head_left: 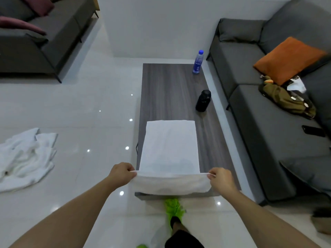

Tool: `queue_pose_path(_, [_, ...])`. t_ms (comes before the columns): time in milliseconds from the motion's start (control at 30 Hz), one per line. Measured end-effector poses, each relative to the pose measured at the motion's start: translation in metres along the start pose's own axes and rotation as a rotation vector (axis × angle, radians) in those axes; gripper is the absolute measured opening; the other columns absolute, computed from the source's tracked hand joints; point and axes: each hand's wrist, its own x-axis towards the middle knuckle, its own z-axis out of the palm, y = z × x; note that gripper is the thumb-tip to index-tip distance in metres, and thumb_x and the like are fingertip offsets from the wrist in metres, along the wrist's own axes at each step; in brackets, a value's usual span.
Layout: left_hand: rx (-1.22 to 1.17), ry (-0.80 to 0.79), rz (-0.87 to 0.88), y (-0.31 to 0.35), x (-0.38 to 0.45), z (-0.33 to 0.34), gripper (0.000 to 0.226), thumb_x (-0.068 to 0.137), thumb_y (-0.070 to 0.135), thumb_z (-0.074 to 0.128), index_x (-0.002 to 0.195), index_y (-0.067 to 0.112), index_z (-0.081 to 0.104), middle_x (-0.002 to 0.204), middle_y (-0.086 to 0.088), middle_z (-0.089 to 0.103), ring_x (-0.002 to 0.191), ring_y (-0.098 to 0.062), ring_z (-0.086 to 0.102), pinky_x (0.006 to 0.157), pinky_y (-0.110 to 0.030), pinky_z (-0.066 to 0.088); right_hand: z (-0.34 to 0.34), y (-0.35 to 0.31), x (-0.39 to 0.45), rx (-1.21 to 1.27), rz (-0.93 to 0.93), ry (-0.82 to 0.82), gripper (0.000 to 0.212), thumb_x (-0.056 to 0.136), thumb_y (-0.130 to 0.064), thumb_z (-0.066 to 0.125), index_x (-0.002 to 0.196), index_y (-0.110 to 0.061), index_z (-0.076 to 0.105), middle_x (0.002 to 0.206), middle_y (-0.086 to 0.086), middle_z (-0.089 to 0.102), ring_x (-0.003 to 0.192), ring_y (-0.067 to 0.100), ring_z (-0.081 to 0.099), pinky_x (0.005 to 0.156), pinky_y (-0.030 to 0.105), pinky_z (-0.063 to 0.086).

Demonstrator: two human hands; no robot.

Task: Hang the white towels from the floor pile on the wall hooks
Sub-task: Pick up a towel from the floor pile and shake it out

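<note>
- Right now both hands are on one white towel point(170, 149), spread flat along the coffee table point(170, 86) and running away from the person.
- Left hand point(121, 173) has its fingers curled over the near-left corner, pinching the edge; right hand point(221, 178) does the same at the near-right corner, so the near edge hangs stretched between the two.
- That near end droops over the table's front edge just under the hands, while the far end lies flat, well ahead of them.
- Off to the left of the left hand, well apart on the floor, sits the crumpled pile of white towels point(25, 158), looking untouched, with several pieces left to go.
- No wall hooks in sight and no towel seen hanging, so by my reading nothing is visibly finished; this one towel is only being straightened or lifted.
- Ahead of the right hand, further up the table, stand a black bottle point(203, 101) and a blue-capped water bottle point(198, 62), both clear of the towel.
- Still to come, I'd judge: carry this towel to a hook, then return for the pile.
</note>
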Motion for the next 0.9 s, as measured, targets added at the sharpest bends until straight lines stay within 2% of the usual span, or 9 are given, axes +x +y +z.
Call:
queue_pose_path(133, [-0.010,0.052,-0.009,0.023,0.035,-0.004,0.011,0.087,0.029,0.063,0.084,0.021,0.070,0.084,0.003,0.068,0.083,-0.015,0.061,0.070,-0.027,0.046,-0.011,-0.005,0.038,0.013,0.020,-0.009,0.017,0.095,-0.016,0.061,0.080,-0.015,0.070,0.081,0.003,0.070,0.074,0.015,0.058,0.057,0.023,0.039])
queue_pose_path(267, [0.018,0.116,-0.032,0.050,0.088,-0.008,0.016,0.089,0.031,0.059,0.089,0.019,0.070,0.088,0.001,0.068,0.086,-0.020,0.060,0.074,-0.030,0.048,-0.024,-0.018,0.102,0.045,0.008,-0.008,0.014,0.093,-0.020,0.065,0.088,-0.011,0.074,0.086,0.005,0.072,0.077,0.018,0.060,0.067,0.027,0.046])
queue_pose_path(433, [0.003,0.217,-0.073,0.082,0.168,-0.022,0.017,0.091,0.032,0.056,0.090,0.021,0.070,0.091,-0.003,0.070,0.085,-0.024,0.059,0.073,-0.029,0.041,-0.039,-0.046,0.203,0.060,0.010,0.007,0.015,0.095,-0.024,0.062,0.091,-0.014,0.073,0.089,0.008,0.071,0.082,0.025,0.063,0.070,0.033,0.053])
queue_pose_path(500, [-0.021,0.280,-0.085,0.095,0.199,-0.028,0.018,0.092,0.030,0.055,0.095,0.020,0.070,0.093,-0.005,0.071,0.089,-0.029,0.061,0.074,-0.028,0.040,-0.042,-0.059,0.240,0.090,0.009,0.059,0.016,0.095,-0.024,0.061,0.102,-0.016,0.072,0.099,0.011,0.072,0.090,0.030,0.064,0.071,0.031,0.049])
queue_pose_path(567, [-0.047,0.318,-0.096,0.104,0.223,-0.027,0.026,0.092,0.029,0.056,0.114,0.018,0.065,0.104,-0.009,0.070,0.099,-0.033,0.062,0.077,-0.029,0.040,-0.039,-0.067,0.269,0.095,0.009,0.087,0.027,0.095,-0.026,0.060,0.119,-0.015,0.066,0.110,0.013,0.069,0.099,0.034,0.063,0.073,0.028,0.042])
queue_pose_path(667, [-0.065,0.237,-0.149,0.108,0.242,-0.012,0.049,0.090,0.030,0.062,0.134,0.014,0.050,0.121,-0.013,0.064,0.108,-0.034,0.060,0.082,-0.032,0.041,-0.022,-0.066,0.292,0.096,0.030,0.048,0.035,0.094,-0.027,0.061,0.124,-0.010,0.061,0.112,0.015,0.068,0.102,0.035,0.062,0.072,0.028,0.040])
queue_pose_path(767, [-0.070,0.099,-0.216,0.096,0.244,0.021,0.052,0.090,0.034,0.061,0.137,0.015,0.048,0.126,-0.013,0.061,0.107,-0.030,0.059,0.085,-0.032,0.043,0.012,-0.047,0.291,0.128,0.114,-0.059,0.036,0.094,-0.024,0.061,0.125,-0.007,0.061,0.115,0.016,0.068,0.107,0.036,0.062,0.082,0.033,0.048])
queue_pose_path(833, [-0.055,0.010,-0.268,0.081,0.237,0.048,0.051,0.091,0.036,0.060,0.137,0.016,0.048,0.125,-0.011,0.061,0.100,-0.024,0.057,0.084,-0.029,0.041,0.040,-0.025,0.281,0.106,0.186,-0.148,0.033,0.093,-0.024,0.063,0.121,-0.005,0.064,0.117,0.015,0.068,0.109,0.035,0.062,0.091,0.033,0.046])
queue_pose_path(900, [-0.081,-0.063,-0.334,0.061,0.225,0.075,0.051,0.091,0.036,0.061,0.137,0.015,0.050,0.124,-0.011,0.061,0.104,-0.025,0.058,0.086,-0.029,0.041,0.069,0.000,0.266,0.063,0.270,-0.259,0.029,0.094,-0.026,0.061,0.114,-0.007,0.066,0.114,0.012,0.069,0.097,0.029,0.063,0.079,0.030,0.046])
